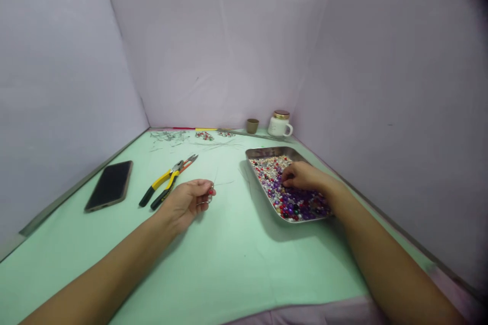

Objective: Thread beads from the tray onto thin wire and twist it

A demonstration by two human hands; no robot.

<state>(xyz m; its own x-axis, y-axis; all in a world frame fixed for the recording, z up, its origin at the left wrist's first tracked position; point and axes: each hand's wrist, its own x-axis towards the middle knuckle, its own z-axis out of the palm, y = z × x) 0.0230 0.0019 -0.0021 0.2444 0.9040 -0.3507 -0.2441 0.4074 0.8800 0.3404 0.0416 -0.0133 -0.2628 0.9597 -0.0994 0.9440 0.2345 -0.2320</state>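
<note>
My left hand point(190, 202) is closed around a small string of red and clear beads point(210, 194), held between thumb and fingers. Thin wire ends stick out above and to the right of it. My right hand point(301, 176) is over the metal tray point(263, 153), its fingertips pinched together down among the loose beads point(292, 205). Those beads are purple, red, white and cream. Whether a bead is between the right fingertips is too small to tell.
Left of my left hand lie yellow-black pliers point(165, 183), orange-handled pliers point(189, 161) and a phone point(110, 185). Wire pieces point(168, 136), bead clusters point(205, 135), a small brown cup point(252, 125) and a lidded white mug point(279, 125) are at the back.
</note>
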